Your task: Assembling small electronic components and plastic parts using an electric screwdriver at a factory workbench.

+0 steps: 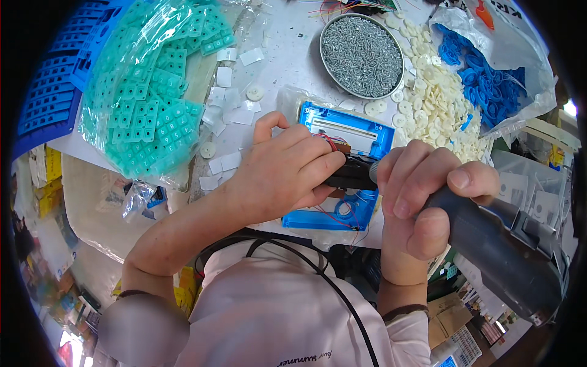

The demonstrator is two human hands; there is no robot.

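Observation:
A blue plastic case (383,136), open and with thin red wires inside, lies on the table in front of me. My left hand (293,162) reaches over it from the left, fingers curled onto a black part (350,173) in its middle. Some of those fingertips are hidden. In my right hand (422,196) is a dark electric screwdriver (504,257), tilted so its thick end points toward the lower right. Its narrow metal front meets the black part; the tip itself cannot be seen. A blue ring (345,210) sits in the near part of the case.
A round tin of small screws (362,55) stands beyond the case. Cream plastic discs (428,92) and blue plastic pieces (489,82) are heaped right of it. Green rubber keypads (153,116) in clear plastic fill the left, beside small white squares (224,76) and blue panels (49,92).

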